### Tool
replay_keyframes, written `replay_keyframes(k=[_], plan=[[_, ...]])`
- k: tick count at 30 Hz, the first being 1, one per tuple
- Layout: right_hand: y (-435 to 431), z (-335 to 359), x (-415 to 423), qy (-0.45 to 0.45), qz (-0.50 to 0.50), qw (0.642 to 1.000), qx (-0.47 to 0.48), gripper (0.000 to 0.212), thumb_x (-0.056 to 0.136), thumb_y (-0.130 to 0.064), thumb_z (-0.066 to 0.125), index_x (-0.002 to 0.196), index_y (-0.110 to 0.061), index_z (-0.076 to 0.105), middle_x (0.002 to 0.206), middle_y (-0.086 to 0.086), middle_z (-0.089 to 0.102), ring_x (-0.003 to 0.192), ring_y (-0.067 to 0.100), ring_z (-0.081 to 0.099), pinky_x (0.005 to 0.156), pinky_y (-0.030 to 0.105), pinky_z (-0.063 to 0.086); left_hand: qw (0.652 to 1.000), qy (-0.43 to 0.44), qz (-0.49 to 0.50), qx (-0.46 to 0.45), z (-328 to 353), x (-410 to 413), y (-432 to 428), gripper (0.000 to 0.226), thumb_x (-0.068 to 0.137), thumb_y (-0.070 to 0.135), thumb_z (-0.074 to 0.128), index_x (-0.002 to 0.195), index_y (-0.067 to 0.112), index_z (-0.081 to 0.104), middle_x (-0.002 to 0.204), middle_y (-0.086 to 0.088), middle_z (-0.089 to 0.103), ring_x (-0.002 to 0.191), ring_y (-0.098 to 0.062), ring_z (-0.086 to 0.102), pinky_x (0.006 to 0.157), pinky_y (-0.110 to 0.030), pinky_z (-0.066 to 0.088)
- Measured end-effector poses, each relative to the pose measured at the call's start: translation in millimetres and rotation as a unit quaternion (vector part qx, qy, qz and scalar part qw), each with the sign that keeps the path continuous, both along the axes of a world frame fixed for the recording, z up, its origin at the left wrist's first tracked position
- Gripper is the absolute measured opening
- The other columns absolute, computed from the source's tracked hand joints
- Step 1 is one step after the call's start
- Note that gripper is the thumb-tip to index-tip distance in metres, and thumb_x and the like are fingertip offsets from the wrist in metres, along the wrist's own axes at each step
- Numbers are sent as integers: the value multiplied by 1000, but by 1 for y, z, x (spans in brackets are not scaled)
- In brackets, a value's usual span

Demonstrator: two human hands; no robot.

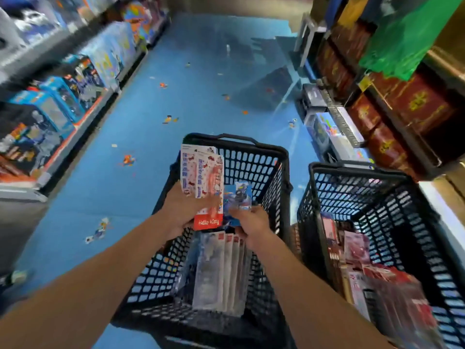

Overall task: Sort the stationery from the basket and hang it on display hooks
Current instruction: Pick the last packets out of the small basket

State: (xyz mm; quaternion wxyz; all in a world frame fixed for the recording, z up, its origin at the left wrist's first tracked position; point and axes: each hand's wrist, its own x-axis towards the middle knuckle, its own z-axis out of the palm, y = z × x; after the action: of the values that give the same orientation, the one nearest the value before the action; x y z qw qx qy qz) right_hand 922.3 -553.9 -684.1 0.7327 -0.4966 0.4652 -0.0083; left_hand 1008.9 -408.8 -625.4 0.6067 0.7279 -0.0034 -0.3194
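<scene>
We are seeing: basket (264, 147) — matt black plastic lattice | packs (201, 172) — glossy printed card | floor (191, 96) smooth, shining blue

Stationery packs held over the black basket (251, 167)

Two red-and-white Hello Kitty packs (205, 180) stand upright and overlapping above the near-left rim, gripped at their lower end by the left hand (180, 212). A smaller blue pack (239, 195) sits just beside them at 3 o'clock, slightly tilted, pinched by the right hand (253, 222). At 6 o'clock, inside the basket, a row of pale packs (221, 270) stands on edge (print too blurred to read). A second black basket (352, 192) at 3 o'clock holds red and pink packs (357, 248).
</scene>
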Motion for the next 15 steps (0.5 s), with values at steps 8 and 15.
replay_keyframes(k=[8, 15], plan=[[0, -87, 61, 70, -7, 996, -56, 16, 88, -15, 74, 89, -12, 58, 90, 18, 70, 69, 25, 62, 57, 31, 44, 998, -46, 32, 10, -73, 35, -12, 69, 72, 13, 95, 131, 23, 61, 114, 3, 76, 99, -12, 75, 84, -37, 62], [-1, -112, 68, 160, 34, 970, -177, 26, 80, -25, 80, 68, -12, 60, 75, 11, 69, 67, 29, 67, 60, 39, 57, 998, -28, 33, 41, -101, 39, -16, 80, 65, 19, 98, 132, 22, 54, 114, 5, 74, 102, -13, 72, 92, -43, 60]])
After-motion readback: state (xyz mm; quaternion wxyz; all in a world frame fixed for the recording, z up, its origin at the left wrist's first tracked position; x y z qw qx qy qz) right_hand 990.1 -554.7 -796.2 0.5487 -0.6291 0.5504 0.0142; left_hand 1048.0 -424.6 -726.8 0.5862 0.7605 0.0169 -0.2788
